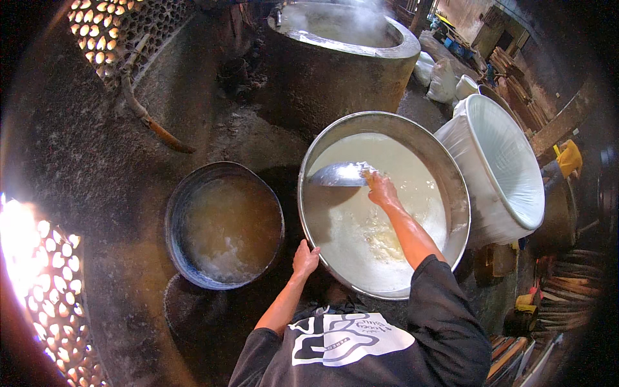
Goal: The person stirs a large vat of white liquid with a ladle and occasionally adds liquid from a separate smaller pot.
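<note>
In front of me stands a wide round metal vat [459,213] with milky, whitish liquid inside, foamy toward its near side. My right hand [382,189] grips a shiny metal scoop [338,174] by its handle end, over the left part of the liquid. A dark shadow falls on the liquid below the scoop; whether its underside touches the surface is hard to tell. My left hand [305,257] is closed on the vat's lower left rim. To the left is a dark round tub [169,222] holding cloudy brownish liquid with white foam at the near side.
Beyond the vat rises a large steaming cauldron in a round masonry stove [342,80]. A white plastic-lined barrel [493,174] stands close on the right. White sacks [442,80] and stacked wood [570,293] lie farther right. A curved pipe [138,106] reaches across at upper left.
</note>
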{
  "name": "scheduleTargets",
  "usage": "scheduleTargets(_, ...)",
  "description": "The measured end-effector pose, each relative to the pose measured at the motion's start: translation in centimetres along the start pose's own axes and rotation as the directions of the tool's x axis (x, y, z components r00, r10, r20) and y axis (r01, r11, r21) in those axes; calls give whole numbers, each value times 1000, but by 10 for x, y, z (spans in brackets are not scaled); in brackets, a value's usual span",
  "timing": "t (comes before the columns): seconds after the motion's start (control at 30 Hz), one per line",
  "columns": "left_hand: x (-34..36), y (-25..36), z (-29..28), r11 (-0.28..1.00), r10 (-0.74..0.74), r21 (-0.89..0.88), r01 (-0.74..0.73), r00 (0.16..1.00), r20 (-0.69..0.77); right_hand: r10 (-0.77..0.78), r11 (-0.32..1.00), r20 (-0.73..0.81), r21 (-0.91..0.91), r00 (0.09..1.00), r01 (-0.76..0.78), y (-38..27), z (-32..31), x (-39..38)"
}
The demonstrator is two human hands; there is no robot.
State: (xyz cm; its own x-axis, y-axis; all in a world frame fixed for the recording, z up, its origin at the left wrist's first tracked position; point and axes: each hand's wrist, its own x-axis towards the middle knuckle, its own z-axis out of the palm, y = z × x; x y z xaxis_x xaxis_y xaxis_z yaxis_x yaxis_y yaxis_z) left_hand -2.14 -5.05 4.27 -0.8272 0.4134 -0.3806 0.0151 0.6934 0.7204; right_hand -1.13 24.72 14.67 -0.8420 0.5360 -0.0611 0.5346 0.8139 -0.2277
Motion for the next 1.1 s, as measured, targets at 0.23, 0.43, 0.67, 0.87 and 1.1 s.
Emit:
scheduleTargets(0.23,-4,17,-2,992,-125,2,125,989,73,111,994,141,-18,984,-110,23,71,-7)
scheduleTargets(0.43,0,13,3,991,-133,23,133,991,13,232,972,202,-1,952,-236,67,92,-57)
scheduleTargets(0.67,4,4,11,998,-55,-43,52,996,-67,354,935,238,-68,904,-348,146,116,-133)
scheduleTargets(0.87,-9,23,13,985,-96,-154,74,986,-139,309,951,290,-91,906,-295,215,102,-199)
scheduleTargets(1.1,0,-6,69,973,-19,-211,-88,888,-459,296,954,300,-43,907,-297,289,38,-249)
